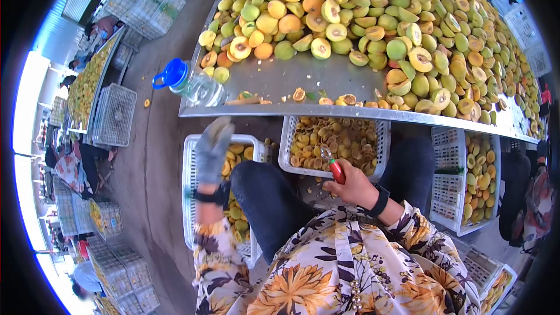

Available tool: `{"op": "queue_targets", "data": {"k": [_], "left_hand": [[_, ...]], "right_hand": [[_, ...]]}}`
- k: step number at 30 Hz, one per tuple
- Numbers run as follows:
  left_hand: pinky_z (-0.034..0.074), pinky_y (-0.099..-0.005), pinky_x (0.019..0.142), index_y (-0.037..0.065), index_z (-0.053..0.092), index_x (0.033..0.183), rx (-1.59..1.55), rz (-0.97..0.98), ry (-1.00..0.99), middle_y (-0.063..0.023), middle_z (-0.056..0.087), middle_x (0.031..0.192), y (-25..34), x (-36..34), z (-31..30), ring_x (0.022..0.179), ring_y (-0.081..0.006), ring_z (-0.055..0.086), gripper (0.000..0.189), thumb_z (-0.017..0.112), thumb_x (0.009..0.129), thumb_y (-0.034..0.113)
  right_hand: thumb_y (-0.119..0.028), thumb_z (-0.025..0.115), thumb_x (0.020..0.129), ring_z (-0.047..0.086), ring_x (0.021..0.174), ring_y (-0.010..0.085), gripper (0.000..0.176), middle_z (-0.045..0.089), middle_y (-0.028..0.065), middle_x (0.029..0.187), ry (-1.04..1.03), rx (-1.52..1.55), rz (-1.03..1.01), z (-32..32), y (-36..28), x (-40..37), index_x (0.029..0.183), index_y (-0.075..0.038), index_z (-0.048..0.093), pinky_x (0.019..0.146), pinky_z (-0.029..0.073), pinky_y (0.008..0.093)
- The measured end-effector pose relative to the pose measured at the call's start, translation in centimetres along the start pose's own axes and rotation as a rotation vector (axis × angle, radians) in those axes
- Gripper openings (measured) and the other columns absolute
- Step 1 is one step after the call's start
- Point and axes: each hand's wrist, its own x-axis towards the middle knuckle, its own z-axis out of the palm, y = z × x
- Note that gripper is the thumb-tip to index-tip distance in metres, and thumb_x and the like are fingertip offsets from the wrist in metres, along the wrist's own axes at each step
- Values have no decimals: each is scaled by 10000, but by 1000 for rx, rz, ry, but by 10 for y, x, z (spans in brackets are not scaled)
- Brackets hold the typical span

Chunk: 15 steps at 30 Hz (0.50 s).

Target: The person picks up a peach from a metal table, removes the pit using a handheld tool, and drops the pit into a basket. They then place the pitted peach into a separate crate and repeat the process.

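My left hand (214, 150), in a grey glove, is raised above the left white crate (189, 192) of fruit halves, near the table edge; it is blurred and its grip does not show. Around the red handle of a small metal-tipped tool (336, 170) my right hand (353, 184) is closed, bare and over the near rim of the middle crate (284, 154), which holds brownish fruit pieces. Beyond both hands, halved green and orange fruit (326, 17) lies heaped on the metal table (262, 76).
A water bottle with a blue lid (195, 84) stands at the table's left corner. Another fruit crate (449, 181) is at the right, past my knees. Stacked crates (140, 6), a second fruit table (90, 84) and several people are farther left; another person sits at far right.
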Motion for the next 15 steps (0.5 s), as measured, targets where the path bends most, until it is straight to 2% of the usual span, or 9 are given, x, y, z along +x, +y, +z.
{"op": "queue_targets", "data": {"k": [1,3,5,7,9,10,12,13,15], "left_hand": [[444,-284,845,23,577,1092,69,28,-79,-135,619,1043,13,27,20,973,-194,587,324,607,810,180],[439,-296,854,49,561,1123,-101,-5,-198,-180,595,1072,23,83,77,994,-265,579,364,600,803,218],[426,-336,887,86,534,1169,137,69,-295,-209,563,1110,13,145,138,1033,-323,548,448,608,779,294],[410,-380,916,120,447,1259,328,-1,-323,-214,542,1143,22,178,195,1051,-336,534,588,608,753,373],[414,-398,914,142,345,1327,585,3,-251,-226,537,1141,28,194,243,1053,-330,535,669,596,750,371],[419,-406,905,135,301,1347,623,-142,-264,-234,537,1133,32,199,264,1046,-340,536,700,585,748,358],[453,-391,845,90,413,1226,533,-125,-106,-217,574,1072,27,206,287,990,-340,570,570,623,726,268],[463,-382,821,76,446,1172,471,-131,-49,-210,587,1049,26,205,291,966,-341,582,518,635,718,240],[485,-375,751,76,474,1083,390,-234,86,-182,617,944,25,204,293,880,-314,614,471,688,672,162]], "right_hand": [[-288,691,713,603,704,292,563,600,171,784,17,9,-2,-4,-2,-3,1127,15,460,651,475,358],[-274,710,704,595,651,258,553,593,156,749,136,-9,-138,-11,-2,-12,1106,17,464,609,472,341],[-261,719,708,572,621,219,543,576,138,714,166,76,-133,-22,0,-22,1096,18,461,590,465,321],[-242,718,722,539,604,175,526,554,113,690,224,83,-192,-33,4,-33,1098,16,457,570,456,298],[-233,712,734,515,597,149,518,539,93,677,234,183,-127,-44,4,-43,1106,17,451,564,450,286],[-228,711,735,513,596,142,514,536,87,673,266,185,-122,-47,13,-47,1105,18,451,562,449,285],[-213,710,736,508,592,138,506,534,83,673,310,164,-84,-58,15,-58,1104,18,451,562,449,283],[-185,709,747,437,563,76,408,473,4,651,387,173,-164,-58,21,-59,1036,-10,478,493,393,241],[-222,715,727,514,593,176,512,539,113,698,397,168,-134,-69,24,-61,1105,7,457,578,456,300]]}}
